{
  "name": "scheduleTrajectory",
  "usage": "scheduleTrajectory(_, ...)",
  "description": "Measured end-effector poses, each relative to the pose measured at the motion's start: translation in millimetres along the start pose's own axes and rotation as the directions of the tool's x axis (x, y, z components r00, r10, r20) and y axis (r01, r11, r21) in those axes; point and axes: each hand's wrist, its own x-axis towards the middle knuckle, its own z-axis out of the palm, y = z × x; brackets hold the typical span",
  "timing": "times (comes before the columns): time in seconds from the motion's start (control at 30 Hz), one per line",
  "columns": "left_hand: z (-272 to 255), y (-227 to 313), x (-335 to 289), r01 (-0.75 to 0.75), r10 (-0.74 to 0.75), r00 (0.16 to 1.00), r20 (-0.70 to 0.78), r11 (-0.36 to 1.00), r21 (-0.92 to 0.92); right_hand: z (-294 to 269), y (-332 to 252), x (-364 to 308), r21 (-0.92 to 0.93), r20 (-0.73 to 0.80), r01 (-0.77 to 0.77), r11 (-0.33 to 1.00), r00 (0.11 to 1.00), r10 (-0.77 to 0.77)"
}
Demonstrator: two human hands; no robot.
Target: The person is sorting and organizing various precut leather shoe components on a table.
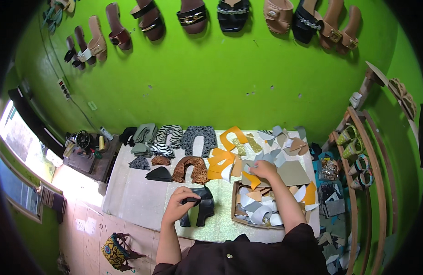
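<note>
My left hand (pixel 180 201) is closed on the top of a black, horseshoe-shaped leather piece (pixel 206 208) near the table's front edge. The piece's two legs point toward me. My right hand (pixel 264 170) is over the heap of cut pieces at the right, its fingers bent together by a grey piece (pixel 247 168). Just below those fingers is an orange piece (pixel 251 180); which of the two they grip is hard to tell. Beneath my right forearm stands a shallow box (pixel 234 211) of white, grey, tan and gold scraps.
On the white table (pixel 129 197) lie zebra (pixel 168 135), grey-spotted (pixel 197 137) and brown leopard (pixel 190 168) stacks, plus orange pieces (pixel 219 162). A stool (pixel 113 252) stands front left, a sewing machine (pixel 83 140) left. A wooden rack (pixel 374 183) rises at right.
</note>
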Motion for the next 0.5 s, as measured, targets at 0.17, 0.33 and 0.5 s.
scheduleTrajectory(0.17, -14.6, 2.8, -19.5, 0.006, 0.028, 0.993, -0.114, 0.957, 0.289, 27.5, -15.4, 14.1, -0.233, 0.121, -0.084, 0.969, 0.986, 0.115)
scheduleTrajectory(0.33, -31.5, 1.7, -36.4, 0.045, 0.053, 0.976, -0.213, 0.9, 0.433, 33.6, -29.5, 15.4, -0.294, 0.054, -0.133, 0.946, 0.986, 0.155)
scheduleTrajectory(0.5, -57.5, -8.9, -47.8, 0.016, 0.119, 0.954, -0.274, 0.895, 0.446, 0.6, -70.3, 13.8, -0.215, -0.388, -0.059, 0.975, 0.921, -0.03)
